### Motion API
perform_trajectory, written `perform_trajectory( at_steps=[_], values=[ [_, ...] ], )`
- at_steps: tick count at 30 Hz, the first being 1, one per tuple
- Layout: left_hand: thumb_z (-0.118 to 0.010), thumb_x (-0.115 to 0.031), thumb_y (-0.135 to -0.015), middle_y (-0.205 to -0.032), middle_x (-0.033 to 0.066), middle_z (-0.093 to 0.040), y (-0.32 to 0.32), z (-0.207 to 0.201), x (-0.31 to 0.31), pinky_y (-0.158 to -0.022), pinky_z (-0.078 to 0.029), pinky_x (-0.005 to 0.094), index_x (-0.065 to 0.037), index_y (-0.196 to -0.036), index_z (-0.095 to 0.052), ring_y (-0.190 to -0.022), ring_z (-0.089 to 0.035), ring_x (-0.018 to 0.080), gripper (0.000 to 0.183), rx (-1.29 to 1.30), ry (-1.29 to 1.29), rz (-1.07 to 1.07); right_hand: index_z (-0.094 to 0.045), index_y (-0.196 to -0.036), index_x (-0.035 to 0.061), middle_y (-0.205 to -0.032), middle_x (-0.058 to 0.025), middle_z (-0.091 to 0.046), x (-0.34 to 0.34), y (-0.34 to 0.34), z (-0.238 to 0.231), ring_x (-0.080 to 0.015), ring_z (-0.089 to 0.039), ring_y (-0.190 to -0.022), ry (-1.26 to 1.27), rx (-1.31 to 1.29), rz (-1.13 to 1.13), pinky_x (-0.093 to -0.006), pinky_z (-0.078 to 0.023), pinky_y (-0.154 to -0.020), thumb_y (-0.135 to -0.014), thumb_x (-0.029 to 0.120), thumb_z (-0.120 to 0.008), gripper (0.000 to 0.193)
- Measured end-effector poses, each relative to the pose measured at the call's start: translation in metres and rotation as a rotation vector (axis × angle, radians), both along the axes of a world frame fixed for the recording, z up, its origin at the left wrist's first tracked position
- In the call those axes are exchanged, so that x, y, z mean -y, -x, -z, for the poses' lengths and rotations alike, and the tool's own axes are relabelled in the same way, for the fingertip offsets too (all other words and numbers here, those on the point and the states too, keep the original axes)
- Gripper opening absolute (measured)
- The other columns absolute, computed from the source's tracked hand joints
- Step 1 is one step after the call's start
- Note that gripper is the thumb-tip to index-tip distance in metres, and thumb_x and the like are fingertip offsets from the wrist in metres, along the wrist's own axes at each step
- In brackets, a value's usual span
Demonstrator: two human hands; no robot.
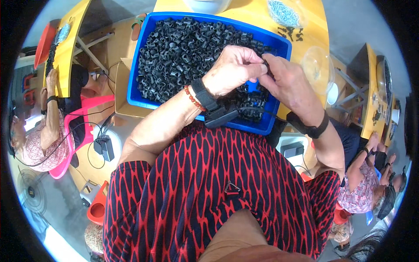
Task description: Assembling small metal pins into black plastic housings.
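Both of my hands meet above the right part of a blue plastic tub. A heap of small black plastic clips fills most of it. My left hand is closed, thumb and forefinger pinched together; whatever sits between them is too small to make out. Touching it, my right hand is closed too, its fingers bent round a small black part that shows only in a sliver. Below my hands, more black pieces lie in the tub's near right corner, with blue bottom showing among them.
On the yellow table stand a bowl of bluish screws, loose black parts and a clear plastic bowl. A cardboard box adjoins the tub's left side. Other people work at tables on both sides; a pink chair is at left.
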State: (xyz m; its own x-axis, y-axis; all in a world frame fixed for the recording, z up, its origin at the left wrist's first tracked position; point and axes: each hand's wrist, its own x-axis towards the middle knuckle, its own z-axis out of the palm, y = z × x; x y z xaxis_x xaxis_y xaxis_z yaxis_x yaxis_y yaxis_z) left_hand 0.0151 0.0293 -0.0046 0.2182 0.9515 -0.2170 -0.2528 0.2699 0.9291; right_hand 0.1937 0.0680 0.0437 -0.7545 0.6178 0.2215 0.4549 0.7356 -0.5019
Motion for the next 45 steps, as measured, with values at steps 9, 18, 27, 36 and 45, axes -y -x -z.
perform_trajectory(
  at_steps=[9,18,27,36,45],
  values=[
    [-0.068,-0.004,-0.086,-0.078,0.0038,-0.067,-0.001,0.002,0.0,-0.065,-0.049,0.0225,0.001,-0.086,-0.068,-0.069,-0.059,0.0085,0.005,-0.009,-0.023,-0.034,-0.056,-0.096,0.001,-0.08,-0.0192,-0.062,0.005,0.005,0.002,-0.0388,-0.064,-0.075,0.113,-0.079,0.071,-0.0442,-0.051,-0.061,-0.084,0.013,-0.068,0.02],
    [-0.069,-0.004,-0.087,-0.081,0.003,-0.067,0.002,0.0,0.002,-0.067,-0.049,0.0223,0.001,-0.089,-0.068,-0.072,-0.059,0.0072,0.006,-0.062,-0.061,-0.043,-0.06,-0.102,0.0003,-0.083,-0.0201,-0.063,-0.004,0.004,0.005,-0.0387,-0.064,-0.077,0.228,-0.118,0.056,-0.0416,-0.052,-0.064,-0.082,0.013,-0.07,0.025],
    [-0.068,-0.004,-0.087,-0.079,0.0017,-0.065,0.004,0.0,0.002,-0.067,-0.048,0.0224,0.001,-0.088,-0.067,-0.072,-0.058,0.0065,0.006,-0.117,-0.101,-0.07,-0.056,-0.115,-0.0014,-0.093,-0.0195,-0.063,-0.004,0.005,0.008,-0.0397,-0.063,-0.084,0.091,-0.028,0.035,-0.0441,-0.052,-0.069,-0.084,0.014,-0.069,0.037],
    [-0.068,0.0,-0.086,-0.079,0.001,-0.064,0.004,0.009,0.001,-0.064,-0.046,0.0215,0.001,-0.087,-0.066,-0.071,-0.056,0.0058,0.002,-0.163,-0.1,-0.183,-0.056,-0.113,-0.0018,-0.09,-0.0213,-0.062,-0.007,0.019,0.02,-0.0399,-0.063,-0.083,0.016,-0.118,0.017,-0.0449,-0.051,-0.069,-0.087,0.012,-0.066,0.031],
    [-0.066,-0.005,-0.09,-0.084,0.0043,-0.068,0.001,0.0,-0.006,-0.068,-0.05,0.0227,0.002,-0.094,-0.067,-0.073,-0.061,0.0092,0.008,0.08,-0.11,-0.236,-0.057,-0.116,-0.0003,-0.09,-0.0201,-0.064,-0.015,0.017,0.019,-0.0391,-0.065,-0.082,0.056,-0.204,0.081,-0.043,-0.053,-0.068,-0.084,0.011,-0.069,0.036]
  ],
)
